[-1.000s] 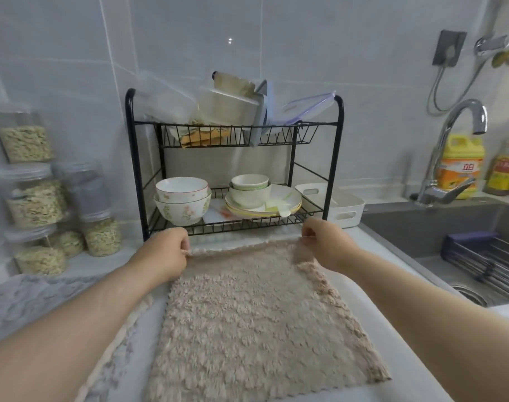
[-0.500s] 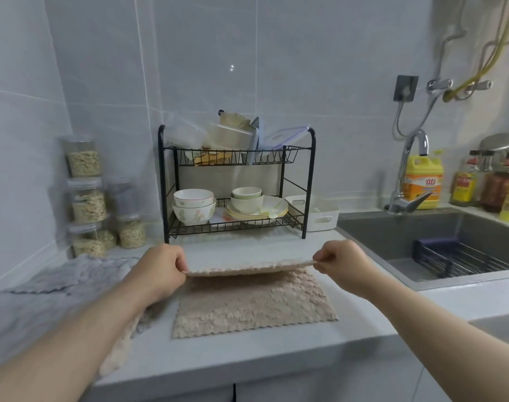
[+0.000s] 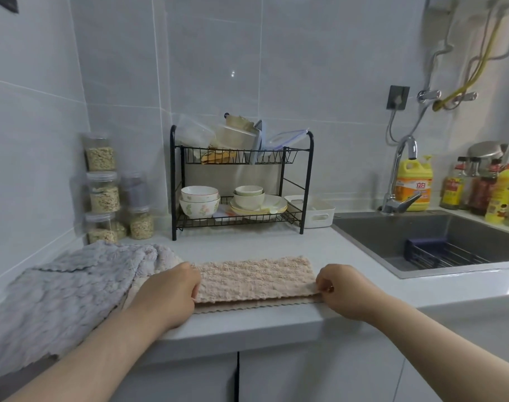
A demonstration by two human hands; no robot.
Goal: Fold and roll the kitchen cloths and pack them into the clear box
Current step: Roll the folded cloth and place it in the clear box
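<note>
Right, beige cloth [image 3: 253, 278] lies doubled over on the counter, straight in front of the dish rack [image 3: 241, 181], at the near edge. Left hand [image 3: 172, 291] pinches its left end and right hand [image 3: 343, 288] pinches the right near corner, both clenched on the top layer. Top layer stops just short of the scalloped lower hem, so the fold isn't square.

Handling, my read: light, limp, fluffy pile, grippy not slippery, nothing to break. It won't hold a crease, so a roll will spring open unless kept tight. Take it at the short ends or corners, fingertips through both layers.

Grey cloth [image 3: 73, 285] is heaped front-left of the rack, not yet folded. Clear box: maybe among the clear tubs on the rack's top shelf, cannot tell.
</note>
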